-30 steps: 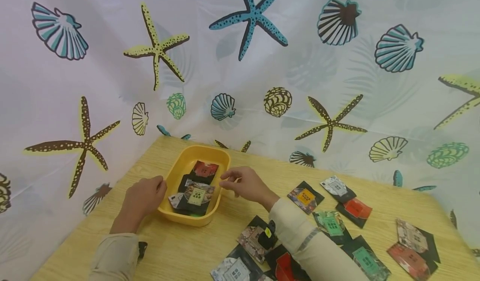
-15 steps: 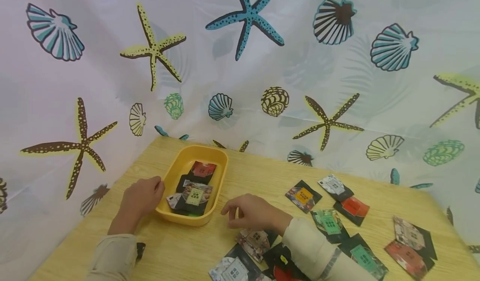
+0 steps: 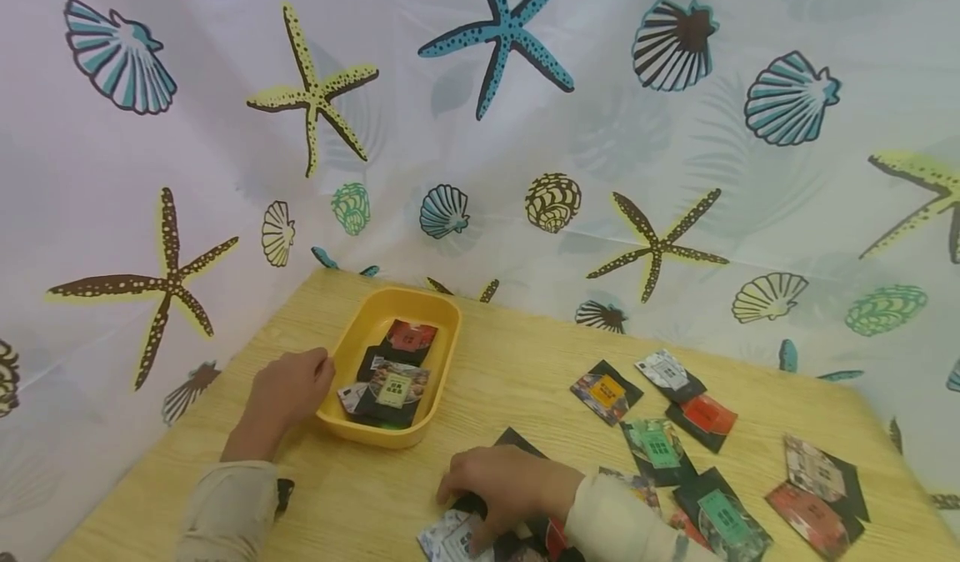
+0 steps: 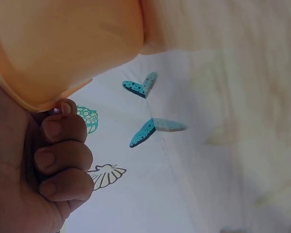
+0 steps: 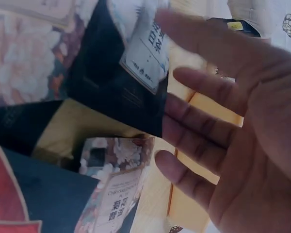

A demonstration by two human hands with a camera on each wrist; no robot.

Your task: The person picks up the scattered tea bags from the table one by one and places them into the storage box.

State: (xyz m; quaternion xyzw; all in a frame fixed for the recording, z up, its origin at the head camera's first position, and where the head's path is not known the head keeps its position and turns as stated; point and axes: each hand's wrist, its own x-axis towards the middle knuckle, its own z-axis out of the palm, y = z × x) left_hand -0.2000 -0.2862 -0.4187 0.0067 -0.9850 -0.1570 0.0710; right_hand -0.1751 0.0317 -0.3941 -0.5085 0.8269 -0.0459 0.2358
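My left hand pinches the left rim of a yellow plastic basin; in the left wrist view its fingers curl beneath the basin's edge. Inside the basin lie several flat sachets, one with a red front. My right hand is over the pile of sachets at the front. It pinches the edge of a black sachet with a white label, thumb across the front and other fingers behind. Other sachets, one of them red and black, lie beside it, partly hidden by the hand in the head view.
More sachets lie to the right: an orange-labelled one, green-labelled ones, a red one and an overlapping pair at the far right. A shell-and-starfish curtain stands behind the wooden table.
My right hand has moved from the basin's right rim toward the front pile, where it now grips a sachet. The left hand keeps hold of the basin.
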